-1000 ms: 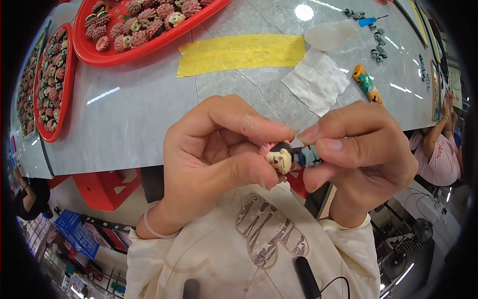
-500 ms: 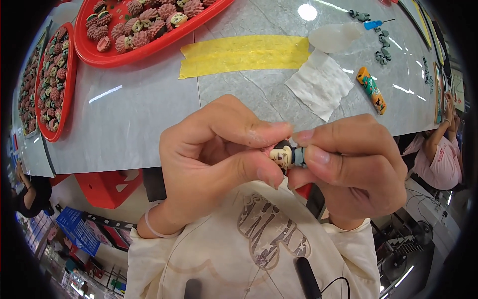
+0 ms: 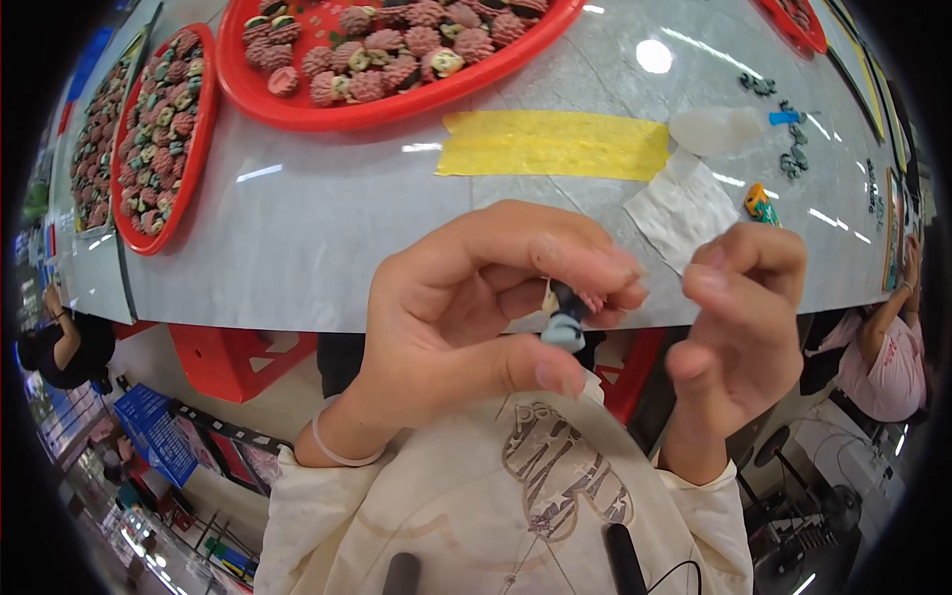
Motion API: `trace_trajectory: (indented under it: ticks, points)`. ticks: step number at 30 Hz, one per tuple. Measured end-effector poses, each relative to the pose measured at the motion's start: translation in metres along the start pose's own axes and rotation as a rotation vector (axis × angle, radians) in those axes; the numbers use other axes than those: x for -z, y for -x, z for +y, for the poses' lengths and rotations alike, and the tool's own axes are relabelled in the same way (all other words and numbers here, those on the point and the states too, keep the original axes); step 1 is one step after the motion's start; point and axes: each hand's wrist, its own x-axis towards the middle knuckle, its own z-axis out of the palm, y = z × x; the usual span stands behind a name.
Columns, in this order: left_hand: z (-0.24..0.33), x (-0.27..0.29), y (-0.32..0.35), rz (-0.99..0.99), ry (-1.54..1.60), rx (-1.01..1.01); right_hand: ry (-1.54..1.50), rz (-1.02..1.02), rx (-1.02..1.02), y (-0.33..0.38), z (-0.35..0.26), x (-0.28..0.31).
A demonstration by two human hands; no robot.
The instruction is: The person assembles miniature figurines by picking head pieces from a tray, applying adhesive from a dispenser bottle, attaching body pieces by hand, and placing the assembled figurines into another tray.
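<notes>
L hand (image 3: 451, 302) w/ figurine (image 3: 564, 328) (pt. gray, rounded)

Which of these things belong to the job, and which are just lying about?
Likely part of the job:
small figure, in the left hand
pink pieces in the large red tray
grey pieces on the table's right

Probably just lying about:
yellow tape
white tissue

Can't tell: cloudy bottle
</notes>
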Motion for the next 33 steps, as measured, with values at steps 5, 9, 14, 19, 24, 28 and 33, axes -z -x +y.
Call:
trace_trajectory:
  ticks: [5, 9, 14, 19, 24, 28, 33]
  points:
    - [0.032, 0.02, 0.01, -0.052, -0.024, -0.1, 0.054, 0.147, -0.113, 0.005, 0.001, 0.004]
    - [0.095, 0.061, 0.005, 0.279, -0.893, -0.555, 0.106, 0.207, -0.059, 0.011, 0.006, 0.019]
    - [0.166, 0.087, 0.006, 0.446, -2.013, -0.125, 0.052, 0.239, -0.145, 0.007, 0.012, 0.023]
    - [0.162, 0.071, -0.037, 0.275, -1.901, -0.51, 0.058, 0.249, -0.172, 0.001, 0.012, 0.022]
    - [0.121, 0.089, -0.085, 0.152, -2.256, -0.116, 0.094, 0.236, -0.218, -0.004, 0.009, 0.025]
    - [0.113, 0.099, -0.09, -0.007, -2.221, -0.157, 0.124, 0.263, -0.201, -0.002, 0.015, 0.039]
    - [0.114, 0.063, -0.076, 0.053, -1.326, -0.243, 0.177, 0.465, -0.326, 0.0, 0.034, 0.05]
